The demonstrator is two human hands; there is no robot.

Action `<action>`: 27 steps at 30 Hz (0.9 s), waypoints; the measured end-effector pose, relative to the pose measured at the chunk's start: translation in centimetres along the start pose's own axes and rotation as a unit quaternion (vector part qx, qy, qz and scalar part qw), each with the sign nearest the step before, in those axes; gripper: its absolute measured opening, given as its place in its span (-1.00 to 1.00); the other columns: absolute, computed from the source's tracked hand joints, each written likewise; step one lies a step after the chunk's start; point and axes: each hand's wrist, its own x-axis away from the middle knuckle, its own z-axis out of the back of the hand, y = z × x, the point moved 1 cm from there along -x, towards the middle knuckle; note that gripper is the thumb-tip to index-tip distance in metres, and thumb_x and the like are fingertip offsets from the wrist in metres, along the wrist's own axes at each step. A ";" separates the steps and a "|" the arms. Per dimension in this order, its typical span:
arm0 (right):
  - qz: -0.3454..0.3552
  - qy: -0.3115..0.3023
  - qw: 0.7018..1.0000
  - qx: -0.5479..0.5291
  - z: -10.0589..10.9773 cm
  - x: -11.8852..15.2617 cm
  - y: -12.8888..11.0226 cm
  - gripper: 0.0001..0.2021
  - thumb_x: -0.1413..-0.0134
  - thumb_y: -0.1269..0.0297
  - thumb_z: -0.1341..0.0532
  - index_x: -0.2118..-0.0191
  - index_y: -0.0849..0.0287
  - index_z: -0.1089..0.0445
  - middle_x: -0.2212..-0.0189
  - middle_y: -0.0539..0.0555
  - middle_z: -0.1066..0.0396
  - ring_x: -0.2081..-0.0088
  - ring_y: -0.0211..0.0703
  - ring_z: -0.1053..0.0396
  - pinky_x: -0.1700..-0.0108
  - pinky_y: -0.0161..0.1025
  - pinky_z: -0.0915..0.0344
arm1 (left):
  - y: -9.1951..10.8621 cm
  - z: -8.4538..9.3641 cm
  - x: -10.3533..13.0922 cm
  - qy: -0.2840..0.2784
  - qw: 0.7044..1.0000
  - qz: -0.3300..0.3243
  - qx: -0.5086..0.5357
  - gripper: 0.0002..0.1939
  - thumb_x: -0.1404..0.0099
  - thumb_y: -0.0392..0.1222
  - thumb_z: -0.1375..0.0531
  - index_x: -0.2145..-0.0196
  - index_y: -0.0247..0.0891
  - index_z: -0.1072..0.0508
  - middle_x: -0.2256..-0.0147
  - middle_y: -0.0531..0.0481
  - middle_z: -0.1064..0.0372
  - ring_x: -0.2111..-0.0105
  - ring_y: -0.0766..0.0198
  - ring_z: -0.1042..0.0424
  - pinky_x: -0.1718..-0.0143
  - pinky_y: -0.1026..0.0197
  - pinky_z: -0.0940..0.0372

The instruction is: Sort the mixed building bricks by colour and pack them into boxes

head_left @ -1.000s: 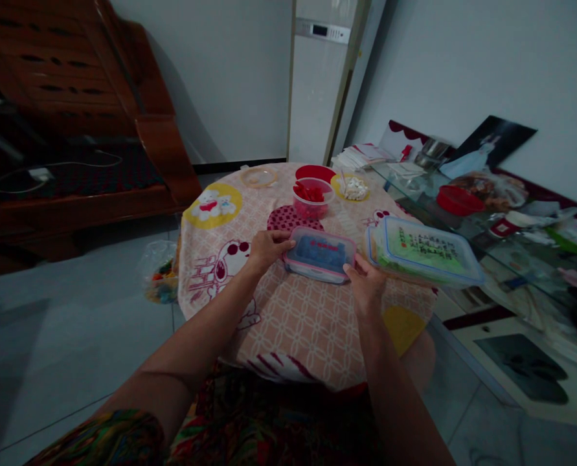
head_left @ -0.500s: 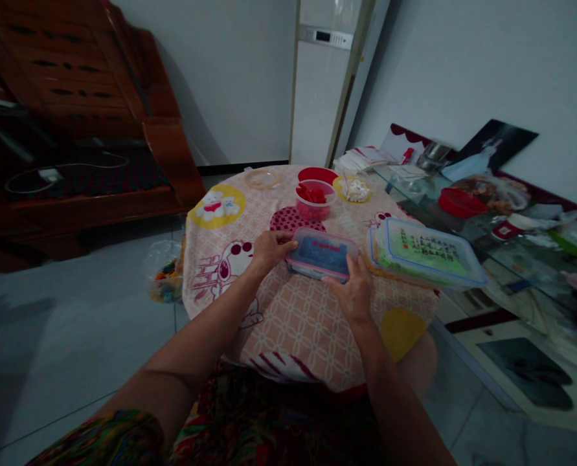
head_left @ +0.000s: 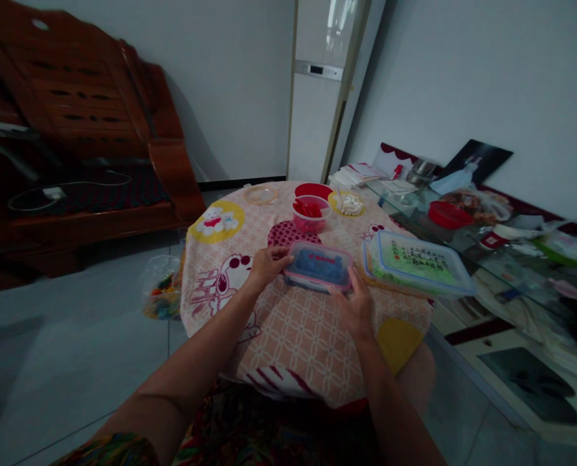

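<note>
A clear rectangular box with a pink-edged lid and blue contents rests on the cloth-covered round table. My left hand grips its left end, thumb at the lid's edge. At the right end, my right hand holds the near corner between thumb and fingers. Just behind the box stands a round clear tub with red pieces. To the right lies a larger box with a blue-edged lid and green contents.
A red lid, a pale round lid and a small heap of white pieces lie at the table's back. A cluttered glass table is at right, a wooden bench at left, a bag of colourful items beside the table.
The view has tilted up slightly, so everything sits lower in the picture. Both hands remain on the pink-edged box, with little change in their grip.
</note>
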 end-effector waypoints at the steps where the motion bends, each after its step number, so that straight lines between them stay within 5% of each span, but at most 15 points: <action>1: -0.012 0.003 1.000 -0.016 0.2 0.0 -0.1 -0.27 -0.12 -0.13 -0.28 -0.29 0.26 -0.37 -0.27 0.36 -0.35 -0.29 0.21 -0.31 -0.32 0.18 -0.21 | -0.2 0.0 0.1 -0.013 1.000 0.005 0.003 -0.50 -0.05 0.09 -0.39 0.11 -0.27 -0.66 0.26 -0.11 -0.63 0.33 0.13 -0.55 0.35 0.21 -0.42; 6: -0.025 0.006 0.997 -0.072 0.4 -0.7 -0.1 -0.31 -0.16 -0.11 -0.23 -0.27 0.28 -0.39 -0.25 0.35 -0.39 -0.26 0.16 -0.36 -0.29 0.11 -0.26 | -0.2 0.1 0.8 -0.106 0.994 0.015 0.012 -0.45 -0.09 0.24 -0.33 0.12 -0.20 -0.66 0.30 -0.02 -0.61 0.29 0.09 -0.57 0.36 0.22 -0.44; 17: -0.075 -0.020 0.989 -0.126 0.2 -1.3 1.6 -0.33 -0.20 -0.13 -0.19 -0.30 0.18 -0.38 -0.23 0.22 -0.43 -0.24 0.10 -0.40 -0.24 0.01 -0.34 | 1.0 -0.1 0.9 -0.101 0.994 0.028 0.008 -0.46 -0.06 0.32 -0.32 0.32 -0.24 -0.66 0.38 -0.05 -0.58 0.31 0.09 -0.52 0.39 0.25 -0.35; 22: -0.081 -0.031 0.983 -0.159 0.4 -1.1 0.7 -0.33 -0.24 -0.11 -0.15 -0.32 0.19 -0.35 -0.27 0.17 -0.39 -0.30 0.06 -0.33 -0.28 -0.04 -0.32 | 1.8 -0.5 2.3 -0.106 0.986 0.051 0.121 -0.35 -0.04 0.29 -0.38 0.05 -0.22 -0.62 0.14 -0.11 -0.61 0.13 0.03 -0.55 0.22 0.17 -0.45; 27: -0.083 -0.029 0.977 -0.193 0.4 -1.2 0.8 -0.37 -0.25 -0.12 -0.17 -0.29 0.15 -0.39 -0.26 0.14 -0.39 -0.30 0.04 -0.33 -0.28 -0.06 -0.33 | 2.3 -0.7 2.9 -0.068 0.964 0.165 0.196 -0.28 0.05 0.03 -0.47 -0.08 -0.17 -0.49 0.17 -0.09 -0.58 0.33 0.15 -0.55 0.39 0.17 -0.47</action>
